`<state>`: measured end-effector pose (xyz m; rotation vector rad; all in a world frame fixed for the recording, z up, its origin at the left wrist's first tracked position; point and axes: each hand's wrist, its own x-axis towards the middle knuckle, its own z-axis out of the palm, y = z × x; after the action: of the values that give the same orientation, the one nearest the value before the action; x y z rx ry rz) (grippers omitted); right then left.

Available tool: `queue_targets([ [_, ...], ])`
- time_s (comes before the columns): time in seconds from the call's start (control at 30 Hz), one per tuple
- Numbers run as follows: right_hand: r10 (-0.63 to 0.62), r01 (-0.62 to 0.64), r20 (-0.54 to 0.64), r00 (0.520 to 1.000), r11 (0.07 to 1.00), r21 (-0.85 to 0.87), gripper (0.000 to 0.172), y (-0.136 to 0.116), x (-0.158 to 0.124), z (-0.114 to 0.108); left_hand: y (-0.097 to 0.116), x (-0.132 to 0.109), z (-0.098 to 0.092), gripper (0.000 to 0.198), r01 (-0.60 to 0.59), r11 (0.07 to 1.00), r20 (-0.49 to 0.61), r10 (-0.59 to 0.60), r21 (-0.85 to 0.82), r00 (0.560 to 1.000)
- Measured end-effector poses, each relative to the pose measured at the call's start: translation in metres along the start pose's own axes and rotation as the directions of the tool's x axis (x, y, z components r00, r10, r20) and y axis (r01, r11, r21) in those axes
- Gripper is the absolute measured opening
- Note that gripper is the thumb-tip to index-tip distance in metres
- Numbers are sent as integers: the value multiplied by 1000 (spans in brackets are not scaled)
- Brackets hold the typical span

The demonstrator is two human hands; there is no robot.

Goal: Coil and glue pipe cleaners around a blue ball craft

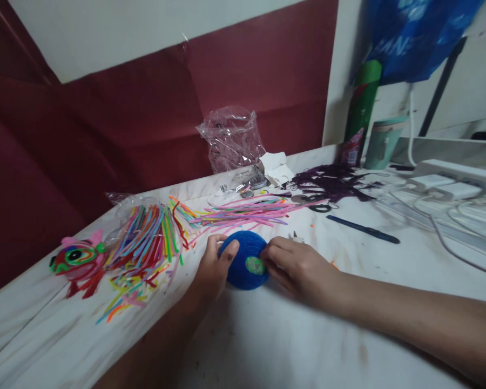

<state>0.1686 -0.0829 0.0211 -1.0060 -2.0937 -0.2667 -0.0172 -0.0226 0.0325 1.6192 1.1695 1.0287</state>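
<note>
Both my hands are at a round blue disc (243, 270) with fine curved lines on its face and a small green patch (255, 265) low on its right side. My left hand (218, 265) grips the disc's left edge, the thumb lying on the face and the fingers behind. At the right edge, my right hand (287, 265) is closed with its fingertips pinched against the disc; whether a small piece is between them is hidden. The disc is tilted up towards me just above the marble-patterned table (235, 346).
Left stands a colourful animal figure (79, 262) beside bundled coloured strips (146, 232). Pink strips (247, 210), purple threads (332, 181) and a clear plastic bag (233, 138) lie behind. Right are a dark blue pen-like tool (362, 229), scissors handles (319, 207), a green cup (383, 143) and a power strip (461, 178) with cables.
</note>
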Motion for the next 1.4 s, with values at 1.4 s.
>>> queue_targets([
  [1.4, 24, -24, 29, 999, 999, 23, 24, 1, 1, -7, 7, -1, -3, 40, -5, 1000, 67, 4, 4, 998],
])
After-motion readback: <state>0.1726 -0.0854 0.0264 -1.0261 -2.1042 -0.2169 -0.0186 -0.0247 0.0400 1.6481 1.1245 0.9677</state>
